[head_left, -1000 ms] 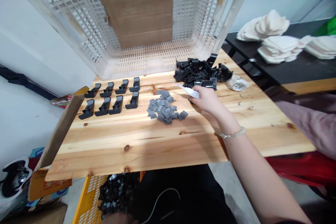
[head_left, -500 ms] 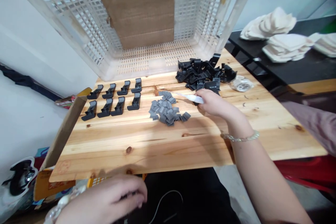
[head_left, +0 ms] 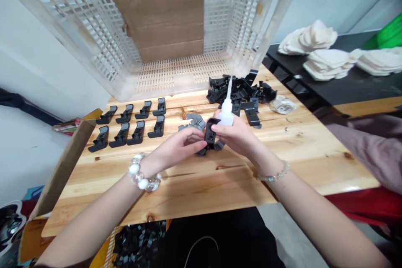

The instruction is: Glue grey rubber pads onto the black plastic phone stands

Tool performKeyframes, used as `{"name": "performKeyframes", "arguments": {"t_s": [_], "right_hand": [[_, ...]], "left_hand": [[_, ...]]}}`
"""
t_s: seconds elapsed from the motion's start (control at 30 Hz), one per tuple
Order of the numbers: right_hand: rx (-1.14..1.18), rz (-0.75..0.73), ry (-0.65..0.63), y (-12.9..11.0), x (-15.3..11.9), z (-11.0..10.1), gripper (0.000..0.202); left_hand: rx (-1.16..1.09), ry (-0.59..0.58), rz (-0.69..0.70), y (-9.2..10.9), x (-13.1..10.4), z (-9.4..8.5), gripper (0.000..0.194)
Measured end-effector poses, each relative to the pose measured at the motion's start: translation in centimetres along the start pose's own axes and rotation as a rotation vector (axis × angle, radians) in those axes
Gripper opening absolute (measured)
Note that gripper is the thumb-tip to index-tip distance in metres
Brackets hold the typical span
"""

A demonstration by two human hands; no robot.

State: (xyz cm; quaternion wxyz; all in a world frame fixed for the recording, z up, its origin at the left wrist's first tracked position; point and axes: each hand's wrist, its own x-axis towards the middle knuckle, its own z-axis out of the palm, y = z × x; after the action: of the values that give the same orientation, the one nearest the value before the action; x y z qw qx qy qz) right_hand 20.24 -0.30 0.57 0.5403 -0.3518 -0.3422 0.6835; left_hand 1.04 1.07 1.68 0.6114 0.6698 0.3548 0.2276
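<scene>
My right hand (head_left: 237,136) is closed around a white squeeze bottle (head_left: 226,113) whose long thin nozzle points up. The same hand's thumb presses on a black plastic bracket (head_left: 210,132) with slots in it. From the other side, my left hand (head_left: 184,147) reaches in, its thumb and fingers closed at the bracket's lower end. Small grey pads (head_left: 195,121) lie in a heap beneath and behind both hands, partly hidden. Behind my right hand is a pile of black brackets (head_left: 240,92). More brackets (head_left: 136,132) stand in two rows at the left, with grey faces showing.
A white plastic crate (head_left: 185,81) lined with cardboard (head_left: 169,16) stands at the table's back. A tape roll (head_left: 283,104) lies right of the pile. White cloth stacks (head_left: 329,60) rest on a black table. Below the front edge, a yellow basket holds many black pieces (head_left: 138,245).
My left hand has risen from below the table edge to the bracket. My right hand has brought a bracket from the pile toward the middle, and the bottle's nozzle has swung from leftward to upward.
</scene>
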Motion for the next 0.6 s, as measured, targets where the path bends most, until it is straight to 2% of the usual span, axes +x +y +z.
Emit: {"name": "performKeyframes", "arguments": {"t_s": [0.1, 0.27, 0.43, 0.53, 0.6], "right_hand": [[-0.016, 0.001, 0.043, 0.7, 0.1, 0.4, 0.046], [-0.073, 0.015, 0.137, 0.5, -0.1, 0.5, 0.043], [-0.178, 0.012, 0.2, 0.7, 0.0, 0.4, 0.042], [-0.24, -0.034, 0.264, 1.1, 0.2, 0.2, 0.043], [-0.275, -0.064, 0.316, 1.3, 0.2, 0.2, 0.043]], "left_hand": [[-0.129, -0.075, -0.096, -1.0, 0.1, 0.6, 0.03], [-0.202, -0.035, -0.093, -1.3, -0.3, 0.3, 0.027], [-0.107, -0.056, -0.01, -1.0, -0.8, 1.1, 0.022], [-0.044, 0.012, 0.014, -1.1, -1.1, 1.9, 0.024], [0.078, 0.093, 0.031, -1.3, -1.3, 2.3, 0.032]]}}
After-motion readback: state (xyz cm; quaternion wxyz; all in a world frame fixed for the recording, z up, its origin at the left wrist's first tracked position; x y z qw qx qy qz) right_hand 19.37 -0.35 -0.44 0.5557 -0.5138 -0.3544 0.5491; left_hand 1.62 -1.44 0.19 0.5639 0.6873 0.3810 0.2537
